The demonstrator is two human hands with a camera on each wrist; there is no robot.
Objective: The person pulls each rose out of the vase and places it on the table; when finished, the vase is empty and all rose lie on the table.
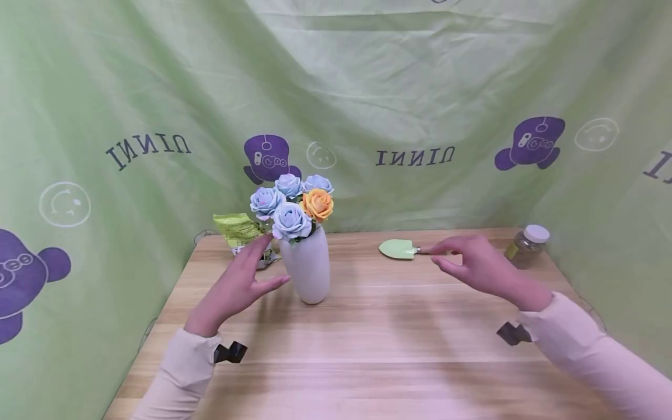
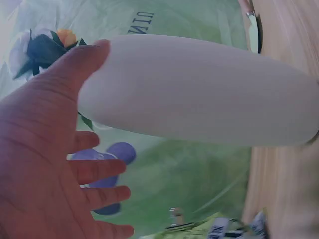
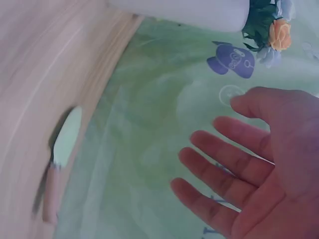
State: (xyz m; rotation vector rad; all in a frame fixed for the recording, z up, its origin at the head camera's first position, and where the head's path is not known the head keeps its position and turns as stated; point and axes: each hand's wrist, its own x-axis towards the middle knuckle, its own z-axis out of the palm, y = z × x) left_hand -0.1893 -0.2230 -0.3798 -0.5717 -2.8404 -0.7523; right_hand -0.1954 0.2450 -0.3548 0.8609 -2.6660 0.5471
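Note:
A white vase point(image 1: 307, 268) stands upright on the table, left of the middle. It holds several light-blue roses point(image 1: 291, 221) and one orange rose point(image 1: 317, 204). Just left of the vase is my left hand point(image 1: 236, 286), thumb and fingers spread apart; in the left wrist view its thumb point(image 2: 84, 62) overlaps the vase near the rim. My right hand point(image 1: 480, 268) hovers over the right side of the table with loosely bent fingers and holds nothing. Beyond it lies a garden trowel point(image 1: 399, 249) with a pale green blade, its wooden handle point(image 3: 51, 194) plain in the right wrist view.
Behind my left hand stands a green printed bag point(image 1: 236, 230). A see-through jar point(image 1: 525, 251) with a white lid is at the table's back right corner. Green cloth point(image 1: 367, 76) with purple figures hangs behind and at both sides of the wooden table point(image 1: 367, 338).

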